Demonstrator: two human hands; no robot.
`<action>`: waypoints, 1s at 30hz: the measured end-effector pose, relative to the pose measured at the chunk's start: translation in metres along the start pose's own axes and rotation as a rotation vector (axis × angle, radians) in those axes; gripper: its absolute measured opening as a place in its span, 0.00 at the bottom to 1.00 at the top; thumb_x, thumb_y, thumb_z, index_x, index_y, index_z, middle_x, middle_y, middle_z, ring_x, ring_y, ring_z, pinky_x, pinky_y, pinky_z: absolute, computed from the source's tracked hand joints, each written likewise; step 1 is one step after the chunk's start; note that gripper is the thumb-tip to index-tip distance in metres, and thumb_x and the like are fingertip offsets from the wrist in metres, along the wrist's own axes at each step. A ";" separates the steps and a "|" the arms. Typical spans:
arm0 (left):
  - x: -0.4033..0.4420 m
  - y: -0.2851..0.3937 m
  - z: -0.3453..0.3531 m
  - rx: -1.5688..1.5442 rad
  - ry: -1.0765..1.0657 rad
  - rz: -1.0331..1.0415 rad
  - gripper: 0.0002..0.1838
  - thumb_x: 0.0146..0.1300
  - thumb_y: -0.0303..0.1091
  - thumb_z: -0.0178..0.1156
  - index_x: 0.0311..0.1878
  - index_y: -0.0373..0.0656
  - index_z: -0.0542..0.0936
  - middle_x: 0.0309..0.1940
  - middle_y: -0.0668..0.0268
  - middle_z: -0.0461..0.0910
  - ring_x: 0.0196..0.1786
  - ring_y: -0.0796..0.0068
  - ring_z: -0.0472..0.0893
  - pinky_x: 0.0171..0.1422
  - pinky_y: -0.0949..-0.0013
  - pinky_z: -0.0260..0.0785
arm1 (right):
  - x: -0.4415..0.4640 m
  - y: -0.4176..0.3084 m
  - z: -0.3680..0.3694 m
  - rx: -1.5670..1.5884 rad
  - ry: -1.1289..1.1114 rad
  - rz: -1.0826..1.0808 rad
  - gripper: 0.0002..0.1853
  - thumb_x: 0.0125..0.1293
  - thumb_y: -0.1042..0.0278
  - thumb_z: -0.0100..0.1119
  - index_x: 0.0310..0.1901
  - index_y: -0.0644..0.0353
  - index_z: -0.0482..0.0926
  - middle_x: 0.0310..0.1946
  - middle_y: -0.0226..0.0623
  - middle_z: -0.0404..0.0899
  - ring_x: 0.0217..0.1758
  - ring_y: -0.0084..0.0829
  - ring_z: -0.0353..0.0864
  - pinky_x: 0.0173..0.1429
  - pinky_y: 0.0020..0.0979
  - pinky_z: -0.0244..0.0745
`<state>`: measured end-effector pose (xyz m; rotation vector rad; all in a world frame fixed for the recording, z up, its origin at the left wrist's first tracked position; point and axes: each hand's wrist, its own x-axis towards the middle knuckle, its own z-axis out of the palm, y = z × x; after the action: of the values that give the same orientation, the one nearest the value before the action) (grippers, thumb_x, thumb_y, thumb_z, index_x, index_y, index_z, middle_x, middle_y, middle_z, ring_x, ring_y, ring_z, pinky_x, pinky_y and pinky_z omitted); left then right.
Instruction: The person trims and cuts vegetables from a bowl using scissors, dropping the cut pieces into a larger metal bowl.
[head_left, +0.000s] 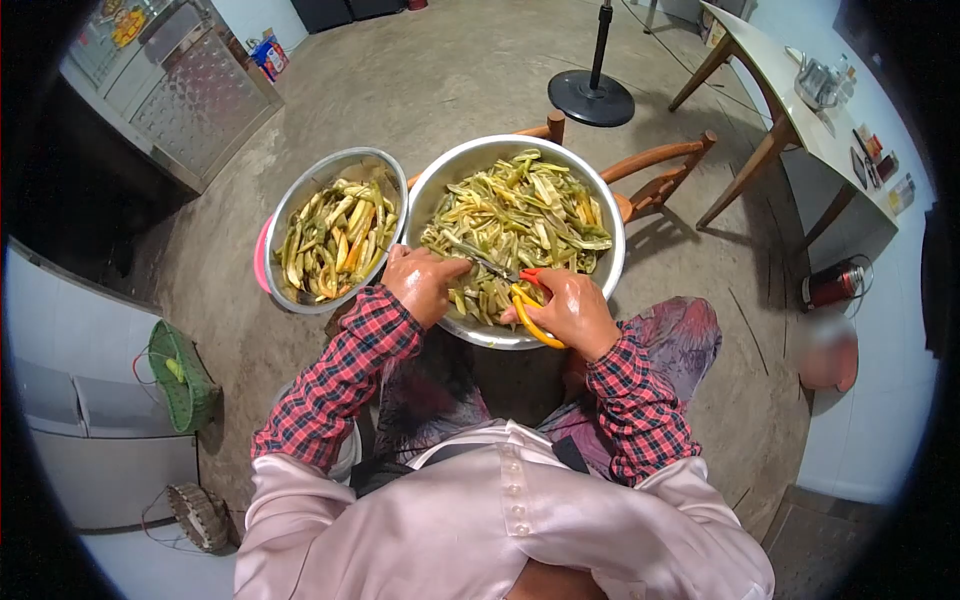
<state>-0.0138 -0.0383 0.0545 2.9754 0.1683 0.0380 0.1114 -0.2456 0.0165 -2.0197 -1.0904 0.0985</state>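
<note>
Head view, the only one. From where I stand: seated person, checked sleeves, both hands over the near side of a big metal bowl [618,245] full of cut green-yellow strips [535,195]. Right hand [578,312] has its fingers closed round the scissors [517,293], red and yellow handles, blades pointing across toward the other hand. Left hand [425,285] is at the bowl's near-left side, fingers partly curled, index stretched toward the blade tips; can't tell if it pinches a strip. Scissors sit above the strips, inside the rim.

Smaller metal bowl [400,190] just beside, on the person's left, holds longer, thicker pieces [340,235]; something pink [263,255] shows past its outer edge. Wooden chair [665,170] behind the big bowl. Black round stand base [590,98] farther off. Green basket [182,380] on the left, table [775,75] on the right.
</note>
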 end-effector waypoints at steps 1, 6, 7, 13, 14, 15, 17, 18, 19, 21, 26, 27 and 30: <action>0.004 0.002 -0.006 0.035 -0.042 -0.004 0.22 0.51 0.24 0.58 0.51 0.54 0.82 0.31 0.65 0.82 0.43 0.66 0.79 0.54 0.61 0.61 | 0.003 0.000 -0.003 0.001 -0.035 0.024 0.28 0.44 0.46 0.76 0.34 0.66 0.84 0.21 0.48 0.78 0.25 0.44 0.81 0.31 0.37 0.73; 0.003 -0.001 -0.003 0.070 -0.008 0.052 0.23 0.53 0.23 0.57 0.53 0.54 0.81 0.30 0.68 0.81 0.43 0.67 0.78 0.53 0.61 0.62 | 0.002 0.005 -0.004 0.044 -0.093 0.054 0.31 0.44 0.39 0.74 0.34 0.65 0.84 0.22 0.51 0.79 0.28 0.49 0.82 0.34 0.40 0.75; 0.002 -0.003 -0.002 0.075 -0.007 0.058 0.23 0.53 0.23 0.56 0.53 0.54 0.81 0.31 0.68 0.81 0.43 0.67 0.78 0.53 0.61 0.61 | 0.001 0.006 -0.006 0.052 -0.108 0.083 0.31 0.44 0.39 0.74 0.32 0.66 0.84 0.21 0.51 0.78 0.27 0.49 0.81 0.33 0.40 0.75; 0.004 -0.012 0.008 -0.058 0.059 0.049 0.22 0.54 0.21 0.56 0.52 0.51 0.82 0.34 0.65 0.83 0.43 0.64 0.79 0.54 0.59 0.62 | 0.005 0.000 -0.017 0.045 -0.205 0.281 0.30 0.47 0.40 0.73 0.25 0.69 0.82 0.16 0.52 0.74 0.20 0.45 0.77 0.29 0.38 0.70; 0.004 -0.012 0.007 -0.090 0.042 0.025 0.21 0.54 0.21 0.57 0.52 0.49 0.81 0.34 0.63 0.83 0.44 0.63 0.79 0.54 0.59 0.64 | 0.004 -0.001 -0.017 0.072 -0.190 0.291 0.30 0.47 0.40 0.73 0.24 0.68 0.81 0.16 0.52 0.73 0.20 0.45 0.76 0.28 0.38 0.70; 0.006 -0.009 0.001 -0.123 0.020 0.000 0.21 0.54 0.21 0.58 0.52 0.47 0.81 0.35 0.62 0.83 0.44 0.62 0.80 0.53 0.59 0.65 | 0.006 -0.001 -0.019 0.102 -0.177 0.303 0.30 0.48 0.40 0.73 0.23 0.68 0.81 0.15 0.52 0.73 0.19 0.44 0.75 0.28 0.38 0.69; 0.007 -0.011 0.000 -0.250 0.009 -0.037 0.20 0.53 0.19 0.59 0.52 0.44 0.80 0.37 0.59 0.83 0.45 0.60 0.80 0.52 0.59 0.69 | 0.006 0.008 -0.014 0.054 -0.145 0.277 0.30 0.49 0.40 0.72 0.25 0.68 0.81 0.16 0.51 0.74 0.20 0.44 0.76 0.30 0.38 0.70; 0.008 -0.018 0.006 -0.345 0.019 -0.049 0.20 0.53 0.19 0.60 0.52 0.42 0.80 0.38 0.58 0.83 0.46 0.59 0.81 0.52 0.60 0.71 | 0.006 0.010 -0.013 0.030 -0.128 0.261 0.30 0.50 0.40 0.72 0.26 0.68 0.82 0.17 0.51 0.75 0.20 0.44 0.76 0.30 0.39 0.71; 0.009 -0.025 0.012 -0.440 0.027 -0.062 0.21 0.53 0.18 0.61 0.52 0.40 0.79 0.38 0.56 0.83 0.46 0.59 0.81 0.51 0.61 0.73 | 0.006 0.009 -0.014 0.071 -0.156 0.269 0.30 0.50 0.40 0.72 0.28 0.68 0.82 0.19 0.51 0.76 0.21 0.43 0.77 0.31 0.38 0.72; 0.010 -0.034 0.018 -0.476 0.109 0.006 0.20 0.53 0.17 0.62 0.52 0.38 0.78 0.40 0.56 0.82 0.47 0.60 0.81 0.51 0.64 0.74 | 0.006 0.004 -0.019 0.154 -0.214 0.283 0.31 0.50 0.40 0.72 0.33 0.68 0.82 0.22 0.51 0.78 0.24 0.42 0.79 0.34 0.38 0.73; 0.008 -0.037 0.019 -0.789 0.090 -0.015 0.17 0.57 0.16 0.61 0.51 0.36 0.78 0.43 0.61 0.80 0.47 0.69 0.81 0.52 0.68 0.74 | 0.006 0.011 -0.012 0.335 -0.303 0.190 0.32 0.49 0.41 0.74 0.41 0.67 0.82 0.28 0.49 0.81 0.30 0.37 0.81 0.36 0.36 0.73; 0.007 -0.037 0.022 -0.884 0.085 -0.017 0.16 0.59 0.16 0.60 0.51 0.36 0.78 0.43 0.62 0.80 0.48 0.71 0.80 0.53 0.68 0.73 | 0.005 0.010 -0.011 0.357 -0.288 0.149 0.32 0.49 0.41 0.74 0.41 0.66 0.82 0.29 0.48 0.81 0.30 0.36 0.80 0.37 0.36 0.73; 0.009 -0.041 0.026 -1.130 -0.039 -0.055 0.13 0.62 0.17 0.58 0.50 0.34 0.78 0.44 0.64 0.79 0.49 0.75 0.79 0.54 0.70 0.72 | 0.005 0.018 -0.004 0.425 -0.316 0.136 0.32 0.49 0.42 0.74 0.42 0.66 0.82 0.28 0.47 0.81 0.28 0.35 0.78 0.35 0.34 0.72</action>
<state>-0.0084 -0.0010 0.0224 1.8425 0.1511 0.0474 0.1284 -0.2496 0.0080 -1.7200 -1.0166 0.6826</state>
